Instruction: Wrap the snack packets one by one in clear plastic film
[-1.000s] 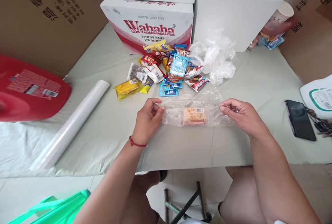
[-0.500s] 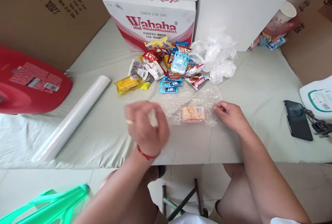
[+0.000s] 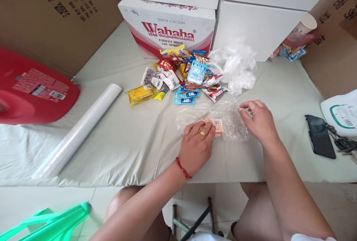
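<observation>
A small snack pack (image 3: 219, 125), beige with a barcode label, lies on a crinkled sheet of clear plastic wrap (image 3: 234, 129) near the table's front edge. My left hand (image 3: 197, 140), with a ring and a red cord bracelet, rests over the pack's left part, fingers curled down onto it and hiding that end. Thumb and forefinger of my right hand (image 3: 258, 119) pinch the right edge of the plastic. Just beyond is a heap of packaged snacks, with a light-blue packet (image 3: 196, 72) on top and a yellow packet (image 3: 141, 94) at its left.
A white roll (image 3: 80, 129) and a red container (image 3: 36, 88) are on the left. Behind the heap stand a Wahaha carton (image 3: 170, 29) and crumpled clear plastic bags (image 3: 237, 66). To the right lie a black phone (image 3: 320, 135) and a white bottle (image 3: 341, 112).
My left hand, blurred in the air before, has come down to the right onto the snack pack. My right hand has shifted slightly right, still at the plastic's edge.
</observation>
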A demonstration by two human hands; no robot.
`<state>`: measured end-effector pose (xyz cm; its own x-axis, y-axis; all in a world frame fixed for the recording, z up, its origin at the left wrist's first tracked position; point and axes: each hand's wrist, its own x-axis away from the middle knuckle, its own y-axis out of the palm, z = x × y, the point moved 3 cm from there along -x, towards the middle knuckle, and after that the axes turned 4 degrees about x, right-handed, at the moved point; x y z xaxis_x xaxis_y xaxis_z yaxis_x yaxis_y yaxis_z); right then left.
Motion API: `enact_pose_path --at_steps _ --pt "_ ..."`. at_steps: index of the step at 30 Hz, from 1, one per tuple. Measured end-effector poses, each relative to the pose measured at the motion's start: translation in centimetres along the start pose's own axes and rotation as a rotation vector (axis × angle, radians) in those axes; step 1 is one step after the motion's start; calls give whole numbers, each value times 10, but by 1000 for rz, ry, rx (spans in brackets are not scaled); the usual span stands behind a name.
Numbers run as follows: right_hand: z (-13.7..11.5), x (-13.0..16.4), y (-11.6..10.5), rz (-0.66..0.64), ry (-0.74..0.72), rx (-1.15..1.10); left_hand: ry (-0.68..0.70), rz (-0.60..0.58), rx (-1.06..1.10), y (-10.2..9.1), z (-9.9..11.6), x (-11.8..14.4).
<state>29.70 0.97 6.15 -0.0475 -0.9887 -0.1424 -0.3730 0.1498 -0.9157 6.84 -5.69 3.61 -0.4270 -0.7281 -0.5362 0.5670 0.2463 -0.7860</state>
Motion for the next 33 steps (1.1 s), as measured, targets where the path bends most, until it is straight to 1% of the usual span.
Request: enact_pose_path --at_steps 1,4,5,7,9,11,13,15,17,20,22,24,26,28,31,33 --pt "-10 -9 0 -28 -82 -45 5 8 3 0 1 -1" --pt "-49 -37 15 -259 -389 -165 -9 29 -3 0 3 -2" --pt "-62 -46 23 -322 -464 -153 -21 33 -9 1 3 -2" --pt "-81 -65 39 -409 -537 -33 -38 34 -21 1 3 -1" --pt "-93 -80 54 -491 -529 152 -39 28 -24 0 3 -1" --pt "-98 -90 62 -570 -464 296 -36 27 -21 -1 3 -1" --pt "-101 -97 63 -620 -397 351 -37 27 -15 -1 3 -2" --pt "-102 -99 58 -652 -372 348 -46 17 -13 -1 2 -2" --pt "-102 -98 46 -632 -426 307 -54 6 -20 0 2 -2" --pt "-103 -84 21 -477 -591 145 -50 -8 -36 1 2 -2" --pt "-102 -66 5 -398 -675 9 -47 -18 -36 0 3 -1" --pt "-101 -43 -5 -373 -708 -70 -47 -32 -35 0 4 1" --pt "-100 -18 -8 -351 -709 -96 -50 -46 -37 0 5 2" --pt "-98 6 -6 -318 -701 -136 -56 -61 -29 0 6 3" --pt "-88 33 4 -259 -656 -288 -66 -96 33 -1 3 3" --pt "-79 44 14 -235 -605 -396 -74 -123 128 -3 -3 1"
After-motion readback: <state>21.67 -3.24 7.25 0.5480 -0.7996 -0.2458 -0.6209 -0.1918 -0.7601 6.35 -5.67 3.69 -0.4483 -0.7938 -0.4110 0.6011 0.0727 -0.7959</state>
